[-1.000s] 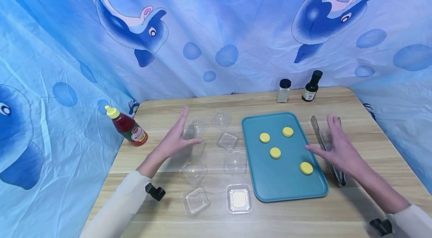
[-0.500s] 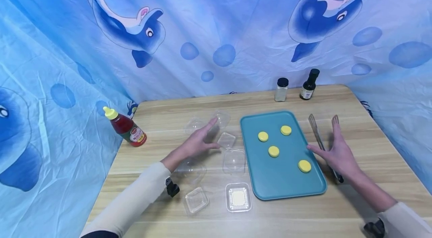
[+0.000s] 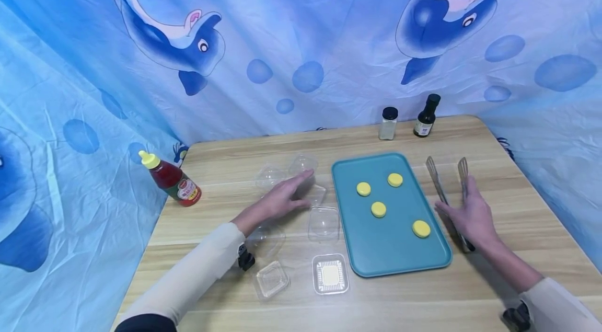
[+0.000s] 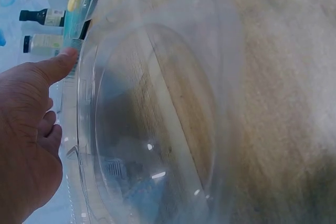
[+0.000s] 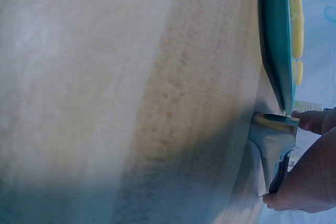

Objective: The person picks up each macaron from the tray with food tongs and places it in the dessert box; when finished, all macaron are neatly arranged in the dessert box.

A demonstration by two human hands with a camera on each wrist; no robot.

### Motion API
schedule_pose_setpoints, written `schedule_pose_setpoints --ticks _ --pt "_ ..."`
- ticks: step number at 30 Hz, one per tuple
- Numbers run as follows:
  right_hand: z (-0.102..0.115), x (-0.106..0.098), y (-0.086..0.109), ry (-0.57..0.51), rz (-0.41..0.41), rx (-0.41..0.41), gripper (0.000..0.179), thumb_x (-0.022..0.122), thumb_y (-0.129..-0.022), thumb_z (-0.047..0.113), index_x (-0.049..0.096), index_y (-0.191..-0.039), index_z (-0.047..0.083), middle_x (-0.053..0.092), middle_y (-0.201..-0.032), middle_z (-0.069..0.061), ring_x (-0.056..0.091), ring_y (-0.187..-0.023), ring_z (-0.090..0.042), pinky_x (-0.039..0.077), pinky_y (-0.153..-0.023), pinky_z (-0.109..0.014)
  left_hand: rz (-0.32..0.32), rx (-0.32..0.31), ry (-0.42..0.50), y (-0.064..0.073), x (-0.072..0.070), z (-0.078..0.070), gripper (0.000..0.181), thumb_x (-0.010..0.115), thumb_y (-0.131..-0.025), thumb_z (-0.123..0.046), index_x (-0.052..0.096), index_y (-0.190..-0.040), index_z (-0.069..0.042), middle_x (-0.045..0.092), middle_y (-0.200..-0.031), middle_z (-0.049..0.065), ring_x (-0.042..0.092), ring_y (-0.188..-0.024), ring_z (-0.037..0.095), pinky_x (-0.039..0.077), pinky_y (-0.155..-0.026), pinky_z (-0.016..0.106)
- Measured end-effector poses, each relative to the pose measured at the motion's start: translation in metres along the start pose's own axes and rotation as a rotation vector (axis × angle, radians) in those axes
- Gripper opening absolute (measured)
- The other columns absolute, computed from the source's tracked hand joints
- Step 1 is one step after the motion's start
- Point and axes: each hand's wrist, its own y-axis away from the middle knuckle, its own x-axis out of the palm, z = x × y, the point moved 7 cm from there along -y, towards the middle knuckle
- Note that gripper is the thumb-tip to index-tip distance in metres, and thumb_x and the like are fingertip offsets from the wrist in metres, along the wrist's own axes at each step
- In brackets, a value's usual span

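My left hand (image 3: 282, 198) reaches over a group of clear plastic boxes and domed lids, fingers extended. Its fingertips are close to a small clear box (image 3: 319, 195) left of the blue tray. In the left wrist view a clear domed lid (image 4: 157, 119) fills the foreground beside the hand, index finger outstretched. At the right, my right hand (image 3: 472, 217) straddles metal tongs (image 3: 433, 172) lying on the table with arms spread. The thumb is right at the left arm, the fingers at the right one. In the right wrist view, the tongs' broad bent end (image 5: 273, 135) sits between thumb and fingertips.
A blue tray (image 3: 395, 256) carries several yellow round discs (image 3: 378, 209). Two more clear boxes stand in front, one with a white patterned base (image 3: 331, 274). A red sauce bottle (image 3: 176, 183) stands left; a shaker jar (image 3: 388, 124) and dark bottle (image 3: 427, 116) stand behind.
My left hand has moved right across the clear lids to the small box. My right hand has come down around the tongs, its fingers lower along them. The tongs lie as before.
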Motion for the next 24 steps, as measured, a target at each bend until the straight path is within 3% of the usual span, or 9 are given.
schedule_pose_setpoints --ticks 4,8,14,24 --pt "-0.003 0.000 0.001 0.030 -0.004 0.002 0.088 0.080 -0.095 0.015 0.022 -0.154 -0.015 0.043 -0.139 -0.053 0.048 -0.122 -0.069 0.046 -0.095 -0.077 0.010 0.003 -0.012 -0.002 0.001 0.001 0.090 0.082 -0.094 -0.028 0.032 -0.167 -0.008 0.034 -0.170 0.016 0.035 -0.155 0.033 0.028 -0.128 0.049" --pt "-0.006 0.002 0.001 0.028 0.007 0.013 0.095 0.075 -0.098 0.012 0.009 -0.161 -0.015 0.028 -0.150 -0.053 0.035 -0.131 -0.073 0.036 -0.106 -0.080 0.020 -0.019 -0.008 -0.003 0.000 0.003 0.090 0.083 -0.093 -0.030 0.034 -0.166 -0.011 0.037 -0.169 0.015 0.036 -0.155 0.032 0.028 -0.128 0.047" --pt "-0.008 0.002 0.003 0.015 -0.016 0.018 0.090 0.070 -0.100 0.011 0.010 -0.162 -0.015 0.025 -0.153 -0.051 0.031 -0.137 -0.071 0.031 -0.111 -0.078 0.015 -0.035 -0.007 -0.004 -0.001 0.005 0.090 0.085 -0.090 -0.035 0.039 -0.164 -0.013 0.042 -0.166 0.014 0.038 -0.153 0.032 0.028 -0.128 0.050" --pt "-0.011 -0.002 0.001 0.006 -0.058 0.038 0.078 0.071 -0.100 0.011 0.028 -0.161 -0.011 0.044 -0.142 -0.050 0.047 -0.128 -0.067 0.043 -0.103 -0.076 0.000 -0.040 -0.018 -0.004 -0.004 0.006 0.087 0.087 -0.088 -0.039 0.046 -0.160 -0.014 0.047 -0.164 0.010 0.041 -0.152 0.029 0.029 -0.128 0.049"
